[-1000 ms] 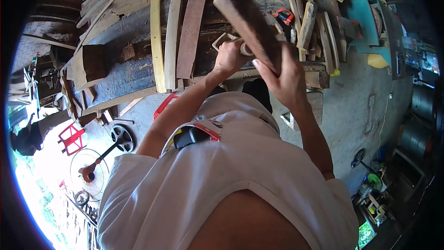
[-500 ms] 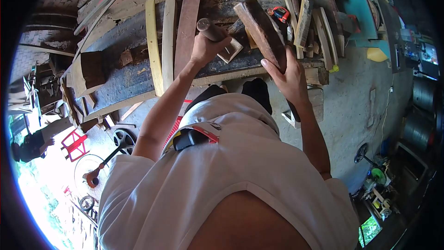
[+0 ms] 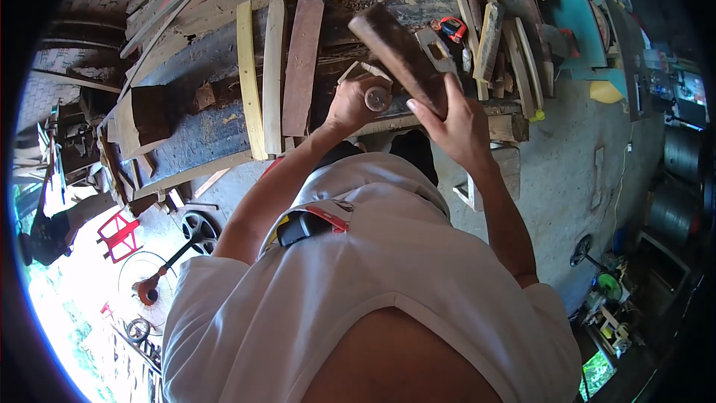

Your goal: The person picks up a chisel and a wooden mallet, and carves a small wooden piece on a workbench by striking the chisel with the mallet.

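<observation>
My left hand (image 3: 349,108) is wrapped round a tool with a round wooden handle (image 3: 377,98), its butt end facing up; its far end is hidden. Just beyond the fist, a pale wooden piece (image 3: 364,69) is partly covered. My right hand (image 3: 456,116) grips a thick brown wooden block (image 3: 399,52), which slants up and left over the dark workbench (image 3: 194,134). Right of the block, a flat grey piece with a slot (image 3: 435,46) lies near an orange and black tape measure (image 3: 452,28).
A yellowish strip (image 3: 250,75), a pale strip (image 3: 274,67) and a reddish board (image 3: 303,67) lie across the bench at left. More wood offcuts (image 3: 488,41) are at right. A teal machine (image 3: 589,22) stands beyond. A fan (image 3: 149,291) is at lower left.
My left hand has moved right and nearer my body, turning the handle so its end faces up. The block in my right hand has shifted left, uncovering the slotted piece.
</observation>
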Tool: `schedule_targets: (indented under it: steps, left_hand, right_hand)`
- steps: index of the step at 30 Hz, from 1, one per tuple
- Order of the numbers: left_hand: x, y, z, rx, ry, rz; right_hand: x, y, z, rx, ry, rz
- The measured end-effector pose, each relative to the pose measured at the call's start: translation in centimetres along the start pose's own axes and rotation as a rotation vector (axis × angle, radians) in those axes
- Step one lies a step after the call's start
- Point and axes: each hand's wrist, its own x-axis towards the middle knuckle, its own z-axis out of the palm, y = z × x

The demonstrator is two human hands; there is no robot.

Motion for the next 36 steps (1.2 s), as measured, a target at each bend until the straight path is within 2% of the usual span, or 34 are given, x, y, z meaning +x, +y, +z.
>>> schedule_targets:
  steps: [1, 2, 3, 5, 6, 8, 12, 15, 19, 21, 23, 27, 29, 30, 31, 32, 35, 36]
  left_hand:
    - [0.3, -0.1, 0.0, -0.022, 0.053, 0.096]
    - [1.1, 0.7, -0.9, 0.060, -0.005, -0.121]
    - [1.6, 0.1, -1.4, -0.255, 0.006, -0.387]
    - [3.1, -0.4, -3.0, -0.131, 0.164, -0.283]
    - [3.8, -0.5, -3.7, -0.135, 0.161, -0.282]
    - [4.9, -0.2, -4.9, -0.209, 0.169, -0.184]
    - [6.6, 1.8, -4.3, -0.375, 0.127, -0.279]
    - [7.6, 2.2, -2.2, -0.446, 0.025, -0.176]
    - [8.1, 1.3, 1.1, -0.364, -0.121, -0.165]
    - [8.6, 1.8, 1.6, -0.223, -0.224, -0.106]
    - [8.7, 1.9, 2.1, -0.233, -0.241, -0.150]
    - [8.9, 1.3, 2.7, -0.274, -0.323, -0.077]
    - [9.0, 1.3, 3.0, -0.310, -0.335, -0.076]
    - [8.9, 1.5, 3.4, -0.208, -0.337, 0.019]
    - [8.7, 1.9, 3.8, -0.107, -0.341, 0.113]
    - [8.4, 3.0, 4.1, -0.052, -0.328, 0.109]
    - [6.9, 3.7, 5.9, 0.018, -0.390, -0.010]
    - [6.8, 4.6, 5.9, 0.115, -0.341, 0.126]
  right_hand:
    - [0.0, 0.6, 0.0, 0.041, 0.068, 0.019]
    - [0.0, 0.7, -0.5, 0.048, 0.066, 0.074]
    - [-0.1, 1.2, -0.8, 0.094, 0.078, 0.094]
    - [-0.6, 2.5, -0.9, 0.108, 0.173, 0.068]
    - [-0.9, 2.9, -1.2, 0.104, 0.174, 0.072]
    - [-1.6, 3.5, -1.7, 0.117, 0.113, 0.232]
    - [-2.6, 4.7, -1.3, 0.119, 0.122, 0.286]
    - [-3.0, 5.3, -0.9, 0.075, 0.125, 0.319]
    - [-3.3, 6.4, -0.9, 0.086, 0.105, 0.349]
    - [-3.2, 6.8, -1.0, 0.095, 0.105, 0.350]
    - [-3.1, 6.9, -1.3, 0.137, 0.113, 0.347]
    - [-2.1, 6.7, -2.6, 0.107, 0.058, 0.381]
    - [-1.0, 5.3, -3.9, 0.185, 0.122, 0.304]
    - [-0.6, 4.3, -4.5, 0.188, 0.117, 0.302]
    - [-0.3, 3.2, -5.0, 0.216, 0.214, 0.193]
    - [-0.2, 2.5, -5.2, 0.242, 0.312, 0.082]
    - [-1.3, 2.8, -4.1, 0.203, 0.193, 0.005]
    - [-1.4, 3.2, -3.7, 0.095, 0.011, 0.106]
